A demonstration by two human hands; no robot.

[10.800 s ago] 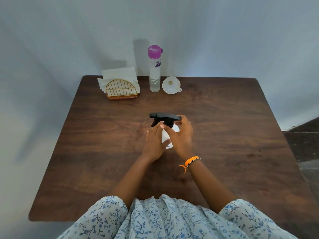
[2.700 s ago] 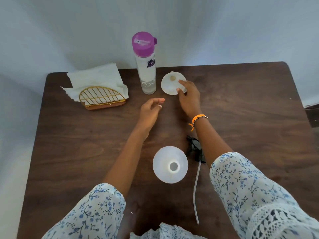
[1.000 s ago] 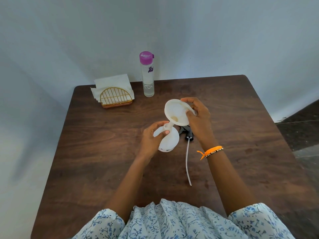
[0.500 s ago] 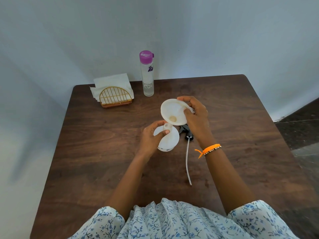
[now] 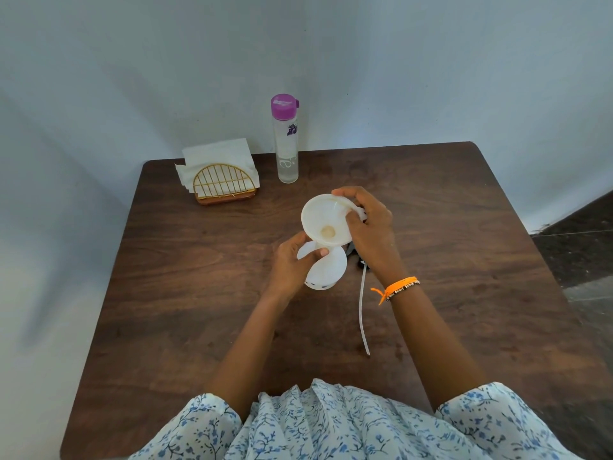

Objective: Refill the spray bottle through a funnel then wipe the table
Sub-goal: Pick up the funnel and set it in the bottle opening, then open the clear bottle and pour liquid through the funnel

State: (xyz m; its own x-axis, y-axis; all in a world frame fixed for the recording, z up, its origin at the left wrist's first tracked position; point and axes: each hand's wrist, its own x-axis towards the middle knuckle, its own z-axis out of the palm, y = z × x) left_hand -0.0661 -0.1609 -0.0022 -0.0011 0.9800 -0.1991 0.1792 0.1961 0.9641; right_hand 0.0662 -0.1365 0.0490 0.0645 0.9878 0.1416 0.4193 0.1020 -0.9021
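Table (image 5: 185, 293) | 1 funnel (image 5: 323, 224) | 1 spray bottle (image 5: 326, 272) | 2 hands, both gripping

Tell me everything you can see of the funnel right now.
The funnel is white, translucent plastic as it looks, with a wide round cone and a small tab on its rim. It is tilted, mouth toward the camera, its narrow end down at the neck of the spray bottle; whether the spout is seated is hidden. The right hand grips its rim; the left hand holds the bottle's neck.
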